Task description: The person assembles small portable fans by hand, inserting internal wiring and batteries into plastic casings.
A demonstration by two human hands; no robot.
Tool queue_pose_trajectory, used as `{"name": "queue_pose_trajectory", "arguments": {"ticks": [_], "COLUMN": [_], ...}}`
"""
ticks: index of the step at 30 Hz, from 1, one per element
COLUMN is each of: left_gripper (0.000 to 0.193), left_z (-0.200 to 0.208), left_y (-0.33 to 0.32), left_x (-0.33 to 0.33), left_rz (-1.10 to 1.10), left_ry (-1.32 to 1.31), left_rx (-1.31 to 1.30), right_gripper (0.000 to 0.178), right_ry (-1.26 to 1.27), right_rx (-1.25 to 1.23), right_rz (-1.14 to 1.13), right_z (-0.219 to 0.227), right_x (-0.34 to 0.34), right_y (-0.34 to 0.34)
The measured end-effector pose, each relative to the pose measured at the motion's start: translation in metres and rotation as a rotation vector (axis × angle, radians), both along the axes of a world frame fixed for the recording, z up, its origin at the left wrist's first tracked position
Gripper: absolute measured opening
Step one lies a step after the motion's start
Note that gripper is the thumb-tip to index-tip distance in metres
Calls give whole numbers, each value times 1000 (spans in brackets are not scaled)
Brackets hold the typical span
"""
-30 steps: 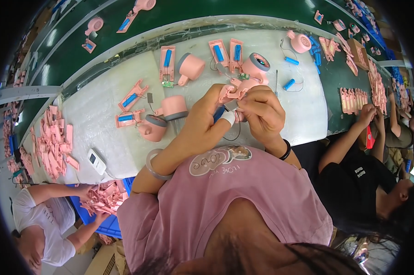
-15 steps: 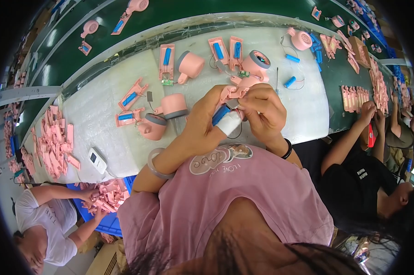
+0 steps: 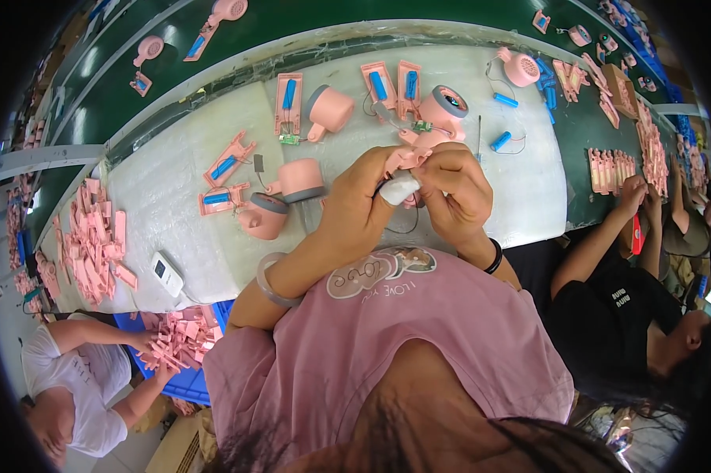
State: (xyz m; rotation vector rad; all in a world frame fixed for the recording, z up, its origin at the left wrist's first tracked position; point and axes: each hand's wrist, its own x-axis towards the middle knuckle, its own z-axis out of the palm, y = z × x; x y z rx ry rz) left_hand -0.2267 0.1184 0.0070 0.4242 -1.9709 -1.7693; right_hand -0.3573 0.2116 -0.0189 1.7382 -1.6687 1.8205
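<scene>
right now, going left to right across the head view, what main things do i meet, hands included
Heap of pink plastic parts, white device with small dark screen, left hand, pink part held in both hands, right hand, wired pink grille-fronted housing, row of pink shells.

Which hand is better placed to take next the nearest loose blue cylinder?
Probably the right hand: it is nearer to the blue cylinder, on the same side, though occupied at the pink part.
</scene>
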Motion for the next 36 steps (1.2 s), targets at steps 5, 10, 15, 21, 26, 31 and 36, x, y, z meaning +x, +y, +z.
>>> {"name": "queue_pose_trajectory", "arguments": {"ticks": [5, 10, 15, 21, 26, 31, 36], "left_gripper": [25, 27, 27, 23, 19, 16, 15], "left_z": [1, 7, 33, 26, 3, 11, 17], "left_y": [-5, -12, -23, -30, -46, -52, -81], "left_x": [-3, -1, 7, 9, 18, 17, 8], "left_rz": [9, -1, -172, 70, 153, 164, 132], "left_ry": [-5, 24, 118, 119, 52, -24, -71], "left_rx": [-37, 90, 285, 261, 326, 282, 104], "right_gripper": [20, 36, 62, 64, 65, 61, 61], "right_ry": [4, -602, -1338, -728, -397, -315, -259], "right_rx": [-19, 72, 327, 272, 401, 437, 484], "right_rz": [-60, 139, 674, 211, 80, 48, 137], "right_z": [0, -9, 8, 17, 35, 41, 50], "right_x": [4, 10, -1, -17, -23, -28, -42], "right_y": [-3, 6, 16, 3, -5, -12, -36]}}
